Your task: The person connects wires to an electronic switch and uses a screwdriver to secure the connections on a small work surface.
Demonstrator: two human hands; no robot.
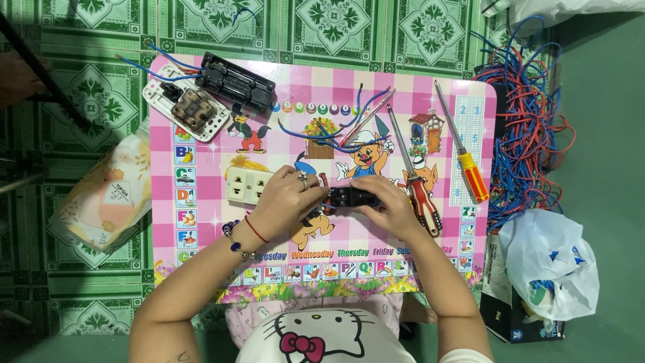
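My left hand and my right hand together grip a small black electrical part just above the pink cartoon table. A cream socket block lies right beside my left hand. Next to my right hand lies a red-and-black handled screwdriver. My left wrist wears a red string and a bead bracelet, and a ring shows on one finger.
A white switch plate and a black housing with blue wires sit at the table's far left. Loose blue and red wires, a second screwdriver, a wire tangle, plastic bags surround the table.
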